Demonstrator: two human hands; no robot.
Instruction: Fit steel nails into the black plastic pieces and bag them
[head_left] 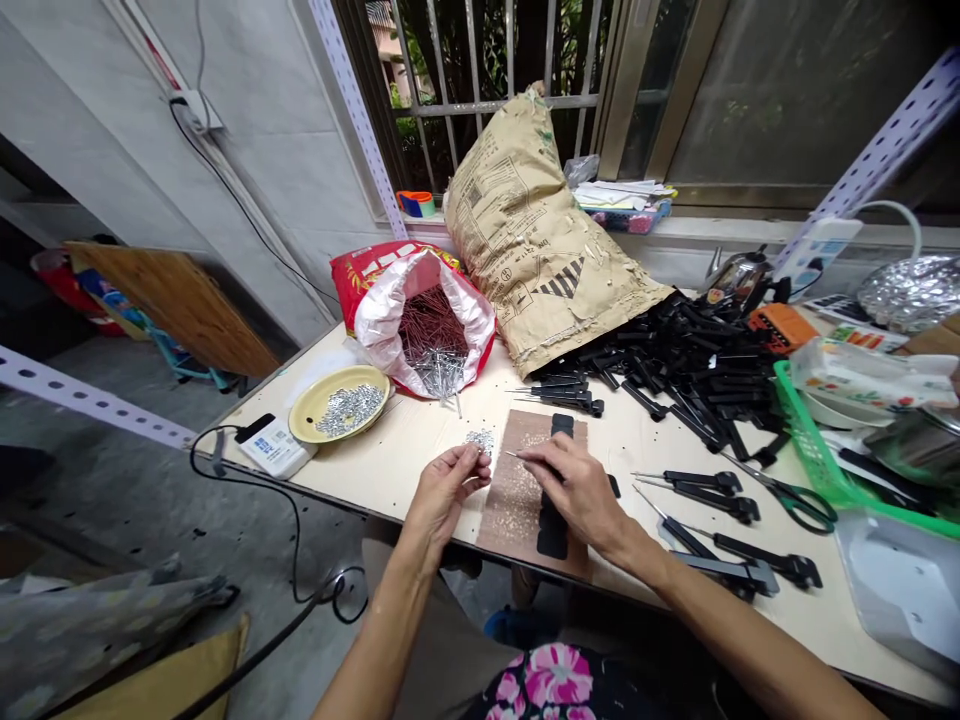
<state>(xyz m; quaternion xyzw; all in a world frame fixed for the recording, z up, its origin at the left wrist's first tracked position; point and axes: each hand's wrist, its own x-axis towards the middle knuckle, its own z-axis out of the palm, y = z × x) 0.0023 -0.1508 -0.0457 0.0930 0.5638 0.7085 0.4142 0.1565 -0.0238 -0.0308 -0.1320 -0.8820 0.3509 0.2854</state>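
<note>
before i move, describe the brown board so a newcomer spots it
Find the big paper sack on the pale table. By the front edge, the brown board lies under the right hand. Pale flecks distinguish it from the black strip on top.

Open tabletop [399,462] between plate [301,408] and left fingers [454,464], sacks [517,215] blocking behind

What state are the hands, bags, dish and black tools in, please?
Left hand: closed, contents unclear
Right hand: closed on a thin metal piece
Red bag: open, holding thin rods
Brown sack: open at its lower end
Yellow dish: holding silvery bits
Black tools: mostly heaped
</note>
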